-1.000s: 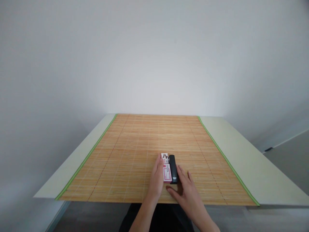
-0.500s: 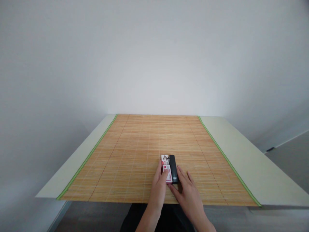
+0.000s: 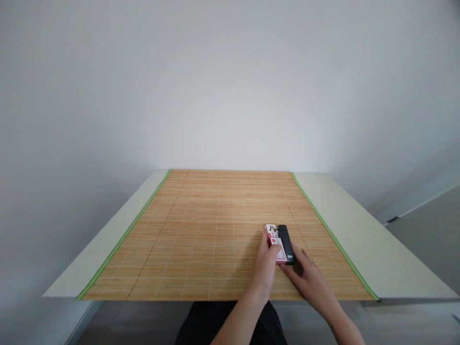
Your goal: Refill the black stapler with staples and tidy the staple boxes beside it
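Observation:
A black stapler (image 3: 286, 244) and two small boxes lie side by side near the front of the bamboo mat, to the right of its middle. The nearer box is a pink-and-white staple box (image 3: 278, 252); behind it is a white box (image 3: 271, 231) with a dark picture on top. My left hand (image 3: 266, 267) grips the boxes from the left, its thumb on top of the staple box and its fingers along the side. Against the stapler's right side rest the fingers of my right hand (image 3: 312, 281), with the thumb at the near end of the group.
The bamboo mat (image 3: 201, 230) with green edging covers the middle of a white table (image 3: 366, 239). A plain wall (image 3: 230, 86) stands behind the table. My legs (image 3: 212, 323) are below its front edge.
Both hands have moved to the right, taking the stapler and the two boxes along together. The group now sits slightly farther from the front edge and at more of a slant.

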The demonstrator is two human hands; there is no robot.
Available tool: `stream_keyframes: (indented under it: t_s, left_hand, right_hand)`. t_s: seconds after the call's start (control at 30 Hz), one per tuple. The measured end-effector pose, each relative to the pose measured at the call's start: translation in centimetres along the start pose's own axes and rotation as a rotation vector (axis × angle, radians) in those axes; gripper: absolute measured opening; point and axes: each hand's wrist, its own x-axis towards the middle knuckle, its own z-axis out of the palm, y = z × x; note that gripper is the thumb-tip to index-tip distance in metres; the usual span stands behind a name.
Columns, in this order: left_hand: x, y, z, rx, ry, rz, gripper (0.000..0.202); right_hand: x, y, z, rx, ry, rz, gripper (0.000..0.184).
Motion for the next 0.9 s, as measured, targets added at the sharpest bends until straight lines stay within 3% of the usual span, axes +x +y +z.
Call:
stream_keyframes:
  t_s: [0.17,0.3,0.53,0.77,0.9]
  left_hand:
    - [2.1,-1.0,3.6,-0.084,-0.037,-0.016,0.076]
    - [3.1,-1.6,4.7,-0.079,-0.034,-0.028,0.08]
    - [4.2,-2.1,4.6,-0.066,-0.058,-0.001,0.08]
    - [5.5,-2.5,3.7,-0.002,-0.078,0.028,0.052]
    - [5.8,-2.8,3.5,-0.027,-0.098,0.043,0.047]
  right_hand:
    - [0.5,3.1,-4.2,-0.003,-0.031,0.065,0.07]
    - [1.0,3.9,-5.6,-0.03,-0.042,0.082,0.068]
    - [1.5,4.5,-5.8,-0.044,-0.039,0.113,0.068]
    - [1.1,5.7,-5.4,-0.055,-0.029,0.129,0.073]
    - [1.1,5.6,-5.4,-0.063,-0.021,0.128,0.072]
